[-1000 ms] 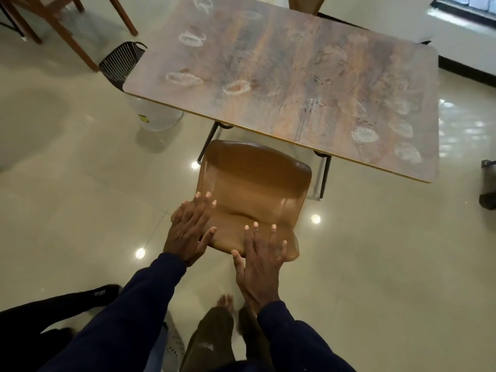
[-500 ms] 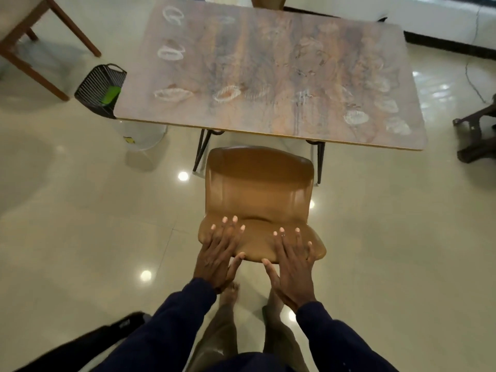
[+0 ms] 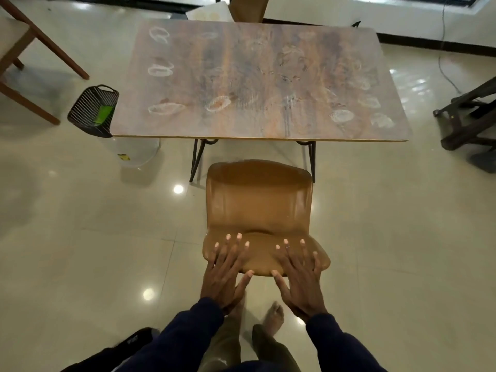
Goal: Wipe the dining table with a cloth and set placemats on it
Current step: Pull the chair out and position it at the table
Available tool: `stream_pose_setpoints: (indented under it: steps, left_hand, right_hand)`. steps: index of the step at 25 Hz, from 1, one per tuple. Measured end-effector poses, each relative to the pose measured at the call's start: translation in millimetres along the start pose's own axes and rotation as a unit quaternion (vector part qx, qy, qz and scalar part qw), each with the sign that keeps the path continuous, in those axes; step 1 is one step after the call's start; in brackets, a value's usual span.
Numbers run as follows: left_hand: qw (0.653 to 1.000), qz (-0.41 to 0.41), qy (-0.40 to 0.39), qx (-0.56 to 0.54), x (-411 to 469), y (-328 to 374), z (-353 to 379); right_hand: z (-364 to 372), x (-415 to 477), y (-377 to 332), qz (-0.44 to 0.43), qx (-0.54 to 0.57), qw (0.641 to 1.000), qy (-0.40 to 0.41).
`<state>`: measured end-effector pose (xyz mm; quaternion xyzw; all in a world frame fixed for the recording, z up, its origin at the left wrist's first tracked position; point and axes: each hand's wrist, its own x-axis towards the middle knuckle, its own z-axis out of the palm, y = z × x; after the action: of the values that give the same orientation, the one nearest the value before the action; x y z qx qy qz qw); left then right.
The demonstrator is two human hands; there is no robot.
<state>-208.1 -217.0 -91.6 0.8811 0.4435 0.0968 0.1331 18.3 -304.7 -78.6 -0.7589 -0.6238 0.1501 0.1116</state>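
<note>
Scene: a person stands behind a brown chair [image 3: 259, 202] drawn up to the dining table [image 3: 241, 76], seen from over their own arms.

Left hand: the left hand [image 3: 226, 272] lies flat on the near part of the chair's back, fingers straight and spread, thumb out to the side over the near edge. It curls round nothing.

Right hand: the right hand [image 3: 300, 277] lies just beside it on the same chair back, likewise flat, fingers fanned, thumb pointing toward the left hand.

Table: the rectangular, wood-patterned top stands just beyond the chair on thin black legs, its near edge above the front of the seat.

Table surface: whitish ring-shaped smudges [image 3: 160, 69] dot the top, in a column down the left side and scattered toward the right corner.

Left of the table: a black wire basket [image 3: 91, 114] sits at the near-left corner, something bright green [image 3: 103, 116] inside; what it is cannot be told. A clear tub [image 3: 137, 154] stands under that corner.

Around the room: a wooden chair [image 3: 67, 59] at far left, a dark stand [image 3: 467, 122] at far right, a second brown chair [image 3: 248, 9] on the table's far side.

Underfoot: bare feet [image 3: 273, 315] on glossy pale tiles [image 3: 80, 237]; dark blue sleeves [image 3: 182, 336] cover both arms.
</note>
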Motion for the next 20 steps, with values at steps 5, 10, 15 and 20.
stream_pose_setpoints:
  steps: [5, 10, 15, 20]
  left_hand:
    - [1.0, -0.004, 0.002, 0.005, -18, 4, 5]
    - [1.0, 0.002, -0.013, 0.016, -21, -5, -4]
    - [0.999, 0.008, -0.024, 0.02, -32, 0, -1]
    - [1.0, 0.011, -0.017, 0.017, -33, 0, -2]
  right_hand:
    - [4, -13, -6, 0.002, -0.02, 1.0, -0.006]
    - [12, -25, -20, 0.019, -0.021, 1.0, -0.01]
    - [13, -34, -18, 0.025, -0.031, 0.999, -0.009]
    - [14, -34, -20, 0.026, -0.029, 0.999, 0.0]
